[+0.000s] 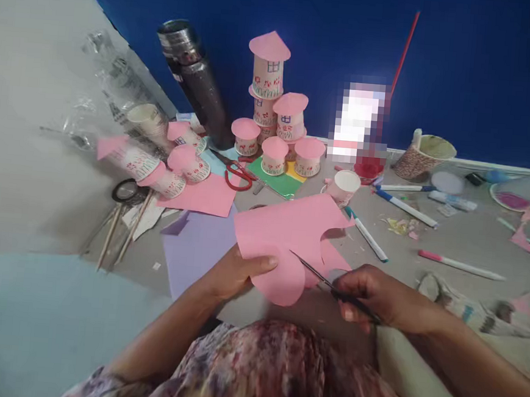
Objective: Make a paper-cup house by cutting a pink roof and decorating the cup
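Observation:
A sheet of pink paper (285, 227) with curved cut edges is held over the table's near side. My left hand (236, 273) grips its left part, thumb on top and the other fingers hidden underneath. In my right hand (372, 295) is a pair of scissors (316, 275), its dark handles around my fingers. The blades lie at the paper, along a rounded cut outline; their exact opening is hard to make out. Just behind the sheet stands a small white paper cup (343, 187).
Paper cup towers with pink cone roofs (268, 70) stand at the back, others lie at left near a dark flask (200, 86). Red-handled scissors (239, 175), purple paper (188, 247) and sticks (110, 235) lie around. Markers (406, 208), a patterned cup (421, 159) and scraps are at right.

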Demonstrator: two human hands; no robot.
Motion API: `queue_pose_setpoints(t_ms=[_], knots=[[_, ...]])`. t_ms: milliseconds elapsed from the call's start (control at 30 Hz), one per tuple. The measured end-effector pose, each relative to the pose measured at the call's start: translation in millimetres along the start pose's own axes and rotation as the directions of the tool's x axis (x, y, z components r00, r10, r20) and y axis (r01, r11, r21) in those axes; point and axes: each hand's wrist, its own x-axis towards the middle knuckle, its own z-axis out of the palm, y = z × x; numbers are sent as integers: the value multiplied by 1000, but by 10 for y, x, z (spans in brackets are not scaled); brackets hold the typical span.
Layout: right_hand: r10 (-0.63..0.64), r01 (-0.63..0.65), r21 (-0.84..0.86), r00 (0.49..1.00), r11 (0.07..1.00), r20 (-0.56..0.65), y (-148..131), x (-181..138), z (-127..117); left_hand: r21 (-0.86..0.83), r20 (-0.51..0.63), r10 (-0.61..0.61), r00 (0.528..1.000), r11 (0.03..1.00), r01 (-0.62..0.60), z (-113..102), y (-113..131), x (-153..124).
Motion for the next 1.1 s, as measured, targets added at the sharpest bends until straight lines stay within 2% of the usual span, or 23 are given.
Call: queue_pose_setpoints(t_ms=[300, 567, 767, 1100], knots=[[-7, 7, -22, 1000, 1000, 12, 35, -30, -5, 16, 27, 32, 999, 999, -32, 22, 62, -22], [33, -31, -27, 998, 999, 48, 17, -146, 43, 101, 78, -15, 997, 995, 7, -22, 106, -169], [-14, 11, 40, 998, 999, 61, 57, -258, 3, 212, 15, 48, 999, 976, -51, 76, 186, -162], [-92, 83, 120, 994, 989, 66, 170, -302, -72, 250, 58, 14, 998, 968, -28, 280, 270, -43]])
